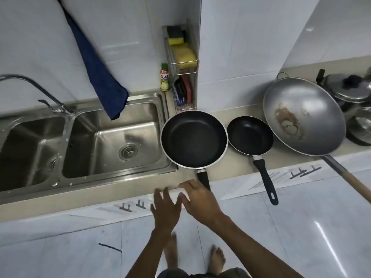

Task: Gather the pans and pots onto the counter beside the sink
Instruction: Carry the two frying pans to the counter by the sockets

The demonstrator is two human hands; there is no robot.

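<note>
Both hands' grip wide, empty; large pan (194, 139) beside sink (112, 137), small pan (250, 135), wok (304, 116) alongside.

Both hands (185, 205) open, fingers spread

The beige counter (230, 163) carries a large black pan (194, 139), small pan (250, 135), steel wok (304, 115) — side by side — and stacked pots (355, 109).
</note>
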